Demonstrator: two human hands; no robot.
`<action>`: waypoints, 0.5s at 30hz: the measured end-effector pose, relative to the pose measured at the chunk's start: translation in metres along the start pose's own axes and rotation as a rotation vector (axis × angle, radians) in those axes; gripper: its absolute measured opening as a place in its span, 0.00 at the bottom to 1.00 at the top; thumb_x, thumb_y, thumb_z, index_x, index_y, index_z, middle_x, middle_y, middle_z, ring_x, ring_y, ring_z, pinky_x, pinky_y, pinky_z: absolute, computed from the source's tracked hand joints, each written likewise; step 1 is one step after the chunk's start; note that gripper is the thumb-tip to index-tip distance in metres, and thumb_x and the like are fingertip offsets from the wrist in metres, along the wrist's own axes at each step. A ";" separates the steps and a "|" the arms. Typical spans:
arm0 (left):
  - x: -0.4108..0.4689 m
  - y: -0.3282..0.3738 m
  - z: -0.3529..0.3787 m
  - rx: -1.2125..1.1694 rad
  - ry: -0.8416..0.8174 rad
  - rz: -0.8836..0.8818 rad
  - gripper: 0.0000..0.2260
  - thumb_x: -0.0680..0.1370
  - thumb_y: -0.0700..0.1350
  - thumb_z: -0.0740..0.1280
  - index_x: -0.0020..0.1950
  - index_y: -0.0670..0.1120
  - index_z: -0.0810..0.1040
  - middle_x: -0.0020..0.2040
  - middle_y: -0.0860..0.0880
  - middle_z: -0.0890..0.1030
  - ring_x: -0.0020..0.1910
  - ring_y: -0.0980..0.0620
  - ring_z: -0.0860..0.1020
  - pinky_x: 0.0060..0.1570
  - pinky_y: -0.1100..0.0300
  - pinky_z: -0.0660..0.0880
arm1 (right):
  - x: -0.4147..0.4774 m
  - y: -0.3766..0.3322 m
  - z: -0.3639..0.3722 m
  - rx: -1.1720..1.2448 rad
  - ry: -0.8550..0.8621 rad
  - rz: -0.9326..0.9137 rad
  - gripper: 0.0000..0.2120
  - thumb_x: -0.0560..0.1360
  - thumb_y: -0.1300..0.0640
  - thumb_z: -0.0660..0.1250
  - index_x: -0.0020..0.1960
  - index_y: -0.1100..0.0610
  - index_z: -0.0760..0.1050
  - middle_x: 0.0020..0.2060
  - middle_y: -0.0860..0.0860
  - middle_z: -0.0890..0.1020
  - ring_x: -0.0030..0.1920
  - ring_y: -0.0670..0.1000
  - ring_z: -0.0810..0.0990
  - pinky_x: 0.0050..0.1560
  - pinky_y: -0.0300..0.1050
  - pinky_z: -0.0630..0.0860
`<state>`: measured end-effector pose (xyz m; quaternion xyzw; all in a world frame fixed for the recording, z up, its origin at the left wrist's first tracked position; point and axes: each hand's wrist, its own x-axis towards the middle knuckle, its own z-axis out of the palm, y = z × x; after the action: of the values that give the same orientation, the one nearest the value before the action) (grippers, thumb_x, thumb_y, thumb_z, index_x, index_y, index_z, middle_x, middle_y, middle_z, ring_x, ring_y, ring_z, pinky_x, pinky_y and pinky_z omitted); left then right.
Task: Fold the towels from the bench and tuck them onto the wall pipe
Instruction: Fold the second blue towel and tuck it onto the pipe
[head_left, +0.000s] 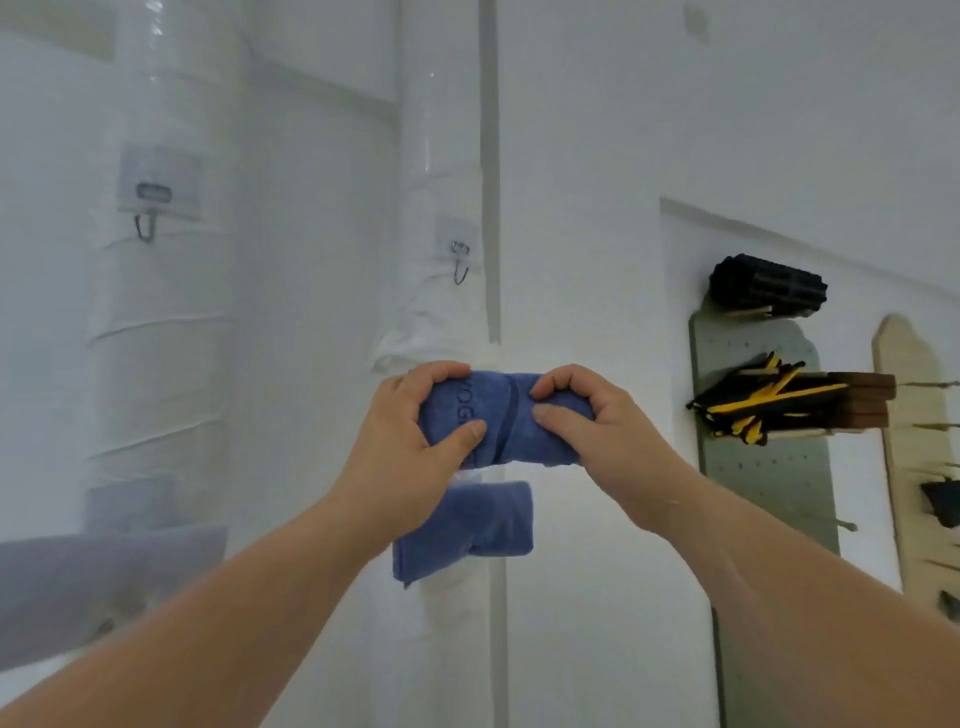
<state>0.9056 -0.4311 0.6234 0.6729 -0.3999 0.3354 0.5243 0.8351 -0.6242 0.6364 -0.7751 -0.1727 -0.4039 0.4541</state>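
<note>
- The left hand (415, 431) and right hand (587, 421) grip the folded blue towel (511, 426), with fingers and thumbs curled around its ends.
- Its long axis runs horizontally across the wall pipe (441, 291), just above a second towel (467, 530).

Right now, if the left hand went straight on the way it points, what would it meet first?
The left hand grips the folded blue towel, so that comes first; just behind it, probably the white wrapped pipe, though depth is unclear.

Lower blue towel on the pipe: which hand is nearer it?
Left. The left hand sits just above the lower blue towel; the right hand is higher and off to its right.
</note>
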 end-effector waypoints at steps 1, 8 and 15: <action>0.013 0.001 0.007 0.052 0.024 0.010 0.21 0.75 0.42 0.74 0.62 0.62 0.74 0.60 0.57 0.73 0.58 0.63 0.74 0.61 0.62 0.75 | 0.014 0.004 -0.008 0.000 -0.029 -0.005 0.05 0.78 0.59 0.69 0.48 0.49 0.77 0.48 0.44 0.81 0.45 0.45 0.79 0.44 0.41 0.78; 0.078 -0.008 0.005 0.162 0.081 -0.032 0.25 0.75 0.41 0.75 0.66 0.61 0.71 0.65 0.53 0.70 0.61 0.56 0.75 0.60 0.60 0.76 | 0.099 0.017 -0.008 0.008 -0.088 -0.128 0.13 0.71 0.55 0.78 0.50 0.47 0.77 0.53 0.47 0.80 0.51 0.49 0.80 0.49 0.42 0.79; 0.151 0.007 -0.016 0.260 0.169 0.098 0.27 0.73 0.41 0.76 0.69 0.56 0.73 0.67 0.49 0.71 0.62 0.53 0.75 0.62 0.58 0.76 | 0.172 -0.002 -0.006 0.142 -0.012 -0.261 0.16 0.69 0.61 0.79 0.52 0.53 0.77 0.52 0.48 0.80 0.49 0.48 0.80 0.48 0.42 0.82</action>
<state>0.9671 -0.4446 0.7616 0.6841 -0.3399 0.4649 0.4475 0.9367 -0.6448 0.7735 -0.7146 -0.3027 -0.4415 0.4504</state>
